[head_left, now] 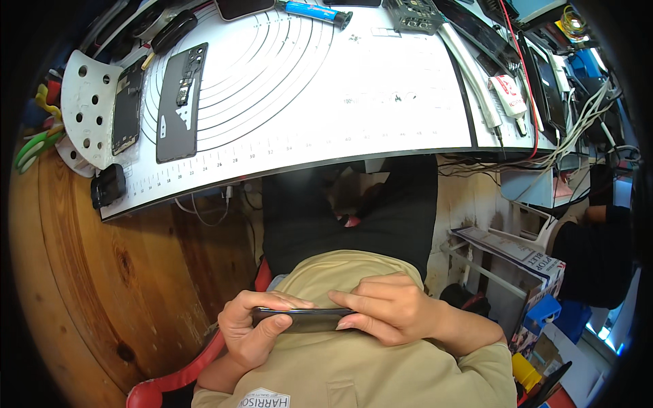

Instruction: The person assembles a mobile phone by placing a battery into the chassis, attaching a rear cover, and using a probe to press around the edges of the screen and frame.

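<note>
A thin dark phone [314,322] is held level in front of my torso, seen nearly edge-on. My left hand [253,328] grips its left end, thumb on the near side and fingers along the far side. At the other end my right hand [386,310] has its thumb against the near face and its fingers over the top edge. The far face of the phone is hidden from me. Beyond, on the white work mat [408,102], lie a dark phone back panel [173,122] with a camera strip and an opened phone part [127,109].
A white perforated holder [87,112] stands at the mat's left end, a small black case [109,185] at its near left corner. A blue syringe [316,12] lies at the back. On the right are a white tube [508,95] and tangled cables [592,112]. Another person's dark sleeve [598,258] shows at far right.
</note>
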Tool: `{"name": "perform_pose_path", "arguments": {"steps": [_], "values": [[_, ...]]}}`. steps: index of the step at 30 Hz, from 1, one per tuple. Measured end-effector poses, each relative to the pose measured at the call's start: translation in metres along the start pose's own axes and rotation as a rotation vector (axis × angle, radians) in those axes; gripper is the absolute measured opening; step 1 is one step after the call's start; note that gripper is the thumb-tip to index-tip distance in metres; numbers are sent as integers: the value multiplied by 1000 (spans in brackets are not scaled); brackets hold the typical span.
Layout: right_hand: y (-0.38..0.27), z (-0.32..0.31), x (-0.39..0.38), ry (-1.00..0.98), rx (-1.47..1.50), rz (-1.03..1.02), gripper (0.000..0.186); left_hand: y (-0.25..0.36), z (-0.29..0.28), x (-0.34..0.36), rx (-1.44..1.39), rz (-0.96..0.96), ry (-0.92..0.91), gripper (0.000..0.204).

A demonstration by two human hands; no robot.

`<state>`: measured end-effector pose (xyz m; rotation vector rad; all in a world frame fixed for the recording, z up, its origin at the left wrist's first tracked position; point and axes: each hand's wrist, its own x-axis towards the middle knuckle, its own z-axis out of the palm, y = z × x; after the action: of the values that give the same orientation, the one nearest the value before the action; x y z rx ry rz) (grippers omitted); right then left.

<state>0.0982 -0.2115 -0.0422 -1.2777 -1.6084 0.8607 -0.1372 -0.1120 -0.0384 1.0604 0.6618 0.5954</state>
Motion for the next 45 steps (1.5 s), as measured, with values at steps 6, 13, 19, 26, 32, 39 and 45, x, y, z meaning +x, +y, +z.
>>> {"name": "perform_pose_path", "arguments": {"steps": [6,13,19,26,32,39,45], "values": [[-4,-3,3,-20,31,-8,32,-2,1,3,5,41,-42,12],[-1,-5,8,-12,35,-16,29,0,1,4,-20,9,-27,12],[7,1,12,77,256,-103,34,2,2,6,1,43,-59,12],[6,3,15,69,277,-119,31,7,1,4,67,-22,-76,12],[5,3,16,85,252,-138,32,8,2,5,84,-38,-70,12],[5,2,13,73,287,-89,34,6,5,8,21,30,-50,12],[6,2,12,91,283,-117,34,7,6,9,17,22,-54,12]]}}
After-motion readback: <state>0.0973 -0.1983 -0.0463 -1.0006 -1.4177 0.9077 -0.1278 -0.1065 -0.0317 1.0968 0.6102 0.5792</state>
